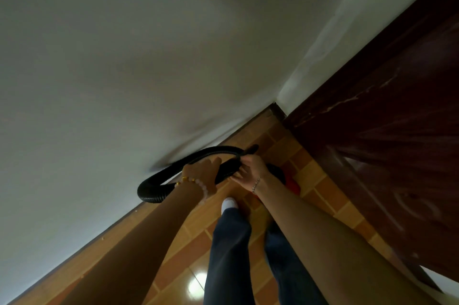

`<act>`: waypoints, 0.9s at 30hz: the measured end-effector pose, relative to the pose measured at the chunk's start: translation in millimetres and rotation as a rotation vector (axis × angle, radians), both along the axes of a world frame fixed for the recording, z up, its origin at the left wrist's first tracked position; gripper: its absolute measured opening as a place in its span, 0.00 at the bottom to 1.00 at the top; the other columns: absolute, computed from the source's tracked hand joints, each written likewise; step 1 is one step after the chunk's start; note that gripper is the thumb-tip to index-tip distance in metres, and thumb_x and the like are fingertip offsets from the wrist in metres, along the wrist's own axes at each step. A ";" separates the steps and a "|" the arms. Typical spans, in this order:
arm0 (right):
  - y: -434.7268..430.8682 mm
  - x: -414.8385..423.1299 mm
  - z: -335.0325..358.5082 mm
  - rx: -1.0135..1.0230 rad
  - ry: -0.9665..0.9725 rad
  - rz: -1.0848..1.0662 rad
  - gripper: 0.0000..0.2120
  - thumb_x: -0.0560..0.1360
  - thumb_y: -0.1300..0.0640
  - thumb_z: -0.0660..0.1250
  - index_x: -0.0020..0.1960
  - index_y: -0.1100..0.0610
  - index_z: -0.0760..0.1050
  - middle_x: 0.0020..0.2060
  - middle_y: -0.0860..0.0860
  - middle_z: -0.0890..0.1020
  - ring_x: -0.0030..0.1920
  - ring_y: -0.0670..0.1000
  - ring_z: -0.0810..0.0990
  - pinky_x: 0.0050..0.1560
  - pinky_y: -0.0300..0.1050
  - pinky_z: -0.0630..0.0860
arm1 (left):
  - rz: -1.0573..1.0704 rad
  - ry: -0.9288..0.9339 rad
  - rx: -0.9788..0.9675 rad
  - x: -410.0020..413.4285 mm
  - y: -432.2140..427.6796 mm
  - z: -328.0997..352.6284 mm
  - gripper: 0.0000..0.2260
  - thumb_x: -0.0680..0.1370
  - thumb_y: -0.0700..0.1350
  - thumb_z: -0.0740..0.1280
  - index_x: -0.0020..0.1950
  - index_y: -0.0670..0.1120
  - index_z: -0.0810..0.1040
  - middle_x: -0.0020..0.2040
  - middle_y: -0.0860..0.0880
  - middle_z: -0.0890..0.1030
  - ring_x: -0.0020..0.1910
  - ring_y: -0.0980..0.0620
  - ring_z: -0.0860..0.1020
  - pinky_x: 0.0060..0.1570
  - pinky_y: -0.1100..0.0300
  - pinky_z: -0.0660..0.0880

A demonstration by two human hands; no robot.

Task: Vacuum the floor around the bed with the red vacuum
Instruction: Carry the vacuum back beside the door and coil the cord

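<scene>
1. Left hand (198,172) curled around the black hose (159,196), beaded bracelet (198,184) at the wrist.
2. Right hand (250,169) just beside it, fingers gripping the same hose where it doubles back.
3. Red vacuum (292,184) right under the right hand, on the tiled floor (183,245), mostly hidden.
4. Hose loop bulging out left of the left hand, against the white wall (124,56).
5. Dark wooden panel (385,135) right of the right hand; white shoe (228,204) below both hands.

The left forearm (139,242) enters from 7 o'clock and the right forearm (323,237) from 5 o'clock, converging just below centre. The left hand (201,173), beaded bracelet (196,181) at its wrist, curls over the black hose (149,191); the right hand (250,170), chain bracelet (255,184) at its wrist, grips the same hose just beside it.
</scene>
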State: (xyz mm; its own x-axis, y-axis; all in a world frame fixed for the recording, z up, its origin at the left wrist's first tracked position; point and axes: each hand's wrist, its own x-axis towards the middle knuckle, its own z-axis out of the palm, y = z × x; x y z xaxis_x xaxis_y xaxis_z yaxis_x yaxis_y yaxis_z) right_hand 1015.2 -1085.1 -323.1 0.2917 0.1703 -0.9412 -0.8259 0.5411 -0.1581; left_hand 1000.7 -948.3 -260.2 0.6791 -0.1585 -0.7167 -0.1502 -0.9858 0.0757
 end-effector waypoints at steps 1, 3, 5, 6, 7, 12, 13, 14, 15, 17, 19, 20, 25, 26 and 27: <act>-0.2 -0.5 -2.6 0.007 0.010 0.005 0.09 0.78 0.62 0.55 0.41 0.58 0.69 0.33 0.52 0.70 0.32 0.49 0.68 0.39 0.45 0.72 | 0.004 0.012 0.000 -3.0 7.2 -1.5 0.24 0.74 0.46 0.65 0.69 0.49 0.62 0.61 0.47 0.74 0.58 0.44 0.77 0.45 0.55 0.71; 4.1 2.1 -5.3 0.024 0.030 0.010 0.08 0.79 0.61 0.55 0.44 0.59 0.70 0.36 0.53 0.71 0.33 0.50 0.69 0.42 0.48 0.74 | 0.012 0.031 -0.018 -4.6 20.1 -7.5 0.26 0.74 0.45 0.66 0.69 0.49 0.60 0.60 0.46 0.75 0.55 0.44 0.78 0.44 0.54 0.72; 9.7 3.4 -7.7 0.025 0.021 0.047 0.08 0.79 0.62 0.55 0.44 0.58 0.70 0.35 0.52 0.71 0.32 0.49 0.69 0.42 0.47 0.75 | 0.024 0.041 -0.011 -4.1 24.8 -11.6 0.24 0.75 0.44 0.64 0.69 0.48 0.60 0.58 0.46 0.75 0.53 0.43 0.78 0.43 0.53 0.72; 12.5 5.3 -9.1 0.025 0.014 0.043 0.08 0.79 0.63 0.55 0.44 0.58 0.70 0.34 0.51 0.71 0.31 0.49 0.70 0.41 0.47 0.75 | 0.019 0.012 -0.018 -3.9 24.9 -14.0 0.24 0.76 0.44 0.63 0.70 0.48 0.60 0.59 0.46 0.75 0.54 0.43 0.78 0.44 0.53 0.72; 14.8 8.0 -12.9 0.024 0.008 0.040 0.08 0.78 0.64 0.55 0.44 0.57 0.70 0.31 0.51 0.72 0.28 0.48 0.71 0.41 0.46 0.75 | 0.015 -0.022 -0.022 -2.5 23.7 -14.6 0.23 0.77 0.45 0.62 0.70 0.47 0.59 0.59 0.45 0.75 0.54 0.43 0.78 0.44 0.53 0.72; 14.8 26.7 -21.8 -0.079 -0.025 0.105 0.08 0.78 0.65 0.56 0.50 0.57 0.72 0.32 0.51 0.79 0.37 0.48 0.76 0.38 0.45 0.77 | 0.080 -0.091 -0.079 12.7 5.1 -21.6 0.22 0.79 0.45 0.60 0.72 0.47 0.60 0.61 0.44 0.74 0.54 0.43 0.78 0.42 0.56 0.69; 12.6 29.1 -23.0 -0.117 -0.025 0.154 0.10 0.78 0.64 0.56 0.56 0.57 0.73 0.41 0.52 0.81 0.44 0.50 0.77 0.41 0.45 0.77 | 0.100 -0.093 -0.088 16.3 -0.3 -23.5 0.22 0.79 0.45 0.61 0.72 0.47 0.60 0.63 0.44 0.73 0.55 0.43 0.78 0.42 0.57 0.69; 9.0 31.9 -23.9 -0.170 -0.028 0.200 0.13 0.79 0.63 0.57 0.62 0.58 0.72 0.51 0.54 0.80 0.52 0.52 0.78 0.44 0.45 0.77 | 0.121 -0.098 -0.105 20.0 -6.1 -25.6 0.22 0.79 0.46 0.61 0.72 0.47 0.61 0.64 0.44 0.72 0.56 0.43 0.77 0.42 0.57 0.68; 4.2 34.2 -22.7 -0.235 -0.053 0.280 0.17 0.80 0.62 0.56 0.67 0.58 0.69 0.59 0.56 0.77 0.58 0.53 0.76 0.48 0.45 0.77 | 0.139 -0.106 -0.111 24.3 -12.0 -27.3 0.22 0.79 0.46 0.61 0.72 0.47 0.62 0.65 0.44 0.71 0.57 0.44 0.77 0.42 0.58 0.67; -8.8 37.0 -10.6 -0.408 -0.164 0.546 0.19 0.80 0.64 0.54 0.71 0.58 0.66 0.65 0.58 0.73 0.63 0.56 0.73 0.55 0.45 0.73 | 0.156 -0.107 -0.117 35.0 -23.7 -32.8 0.22 0.79 0.47 0.62 0.71 0.46 0.63 0.66 0.44 0.70 0.57 0.44 0.76 0.42 0.59 0.68; -23.6 35.6 -11.2 -0.576 -0.349 0.768 0.21 0.79 0.66 0.55 0.72 0.59 0.65 0.65 0.57 0.72 0.65 0.55 0.71 0.60 0.43 0.69 | 0.168 -0.105 -0.130 45.1 -36.8 -39.9 0.21 0.78 0.47 0.63 0.70 0.45 0.63 0.65 0.45 0.71 0.58 0.44 0.77 0.43 0.57 0.70; -30.9 35.4 -14.2 -0.574 -0.399 0.812 0.22 0.79 0.66 0.57 0.72 0.59 0.64 0.66 0.55 0.72 0.66 0.53 0.70 0.61 0.43 0.68 | 0.165 -0.116 -0.132 50.1 -43.3 -43.5 0.21 0.79 0.47 0.62 0.69 0.45 0.63 0.64 0.45 0.72 0.57 0.44 0.77 0.43 0.56 0.71; -57.9 46.7 -44.1 -0.605 -0.496 0.959 0.28 0.73 0.68 0.65 0.71 0.58 0.65 0.63 0.55 0.75 0.64 0.53 0.73 0.53 0.39 0.70 | 0.095 -0.166 -0.107 71.7 -70.1 -63.7 0.18 0.80 0.48 0.62 0.66 0.43 0.62 0.59 0.44 0.76 0.53 0.44 0.78 0.41 0.55 0.71; -59.9 50.3 -50.0 -0.641 -0.526 0.980 0.26 0.72 0.67 0.66 0.69 0.59 0.68 0.61 0.54 0.76 0.62 0.52 0.74 0.52 0.39 0.70 | 0.098 -0.171 -0.106 74.3 -73.8 -67.0 0.18 0.80 0.48 0.62 0.65 0.43 0.63 0.58 0.44 0.76 0.52 0.44 0.78 0.40 0.55 0.70; -60.2 53.7 -54.6 -0.692 -0.562 0.997 0.21 0.72 0.66 0.67 0.64 0.59 0.71 0.56 0.53 0.78 0.58 0.50 0.76 0.51 0.39 0.70 | 0.099 -0.183 -0.107 76.6 -77.2 -69.6 0.16 0.80 0.47 0.61 0.65 0.43 0.63 0.57 0.45 0.76 0.51 0.44 0.78 0.39 0.55 0.70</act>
State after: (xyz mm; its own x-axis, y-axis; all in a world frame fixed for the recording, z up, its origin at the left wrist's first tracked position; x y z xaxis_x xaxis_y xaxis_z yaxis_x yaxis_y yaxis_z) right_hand 1069.0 -1145.3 -377.7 0.6960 0.0758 -0.7140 -0.5518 -0.5799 -0.5994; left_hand 1077.3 -1025.4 -329.8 0.8120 -0.1533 -0.5632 -0.0742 -0.9842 0.1609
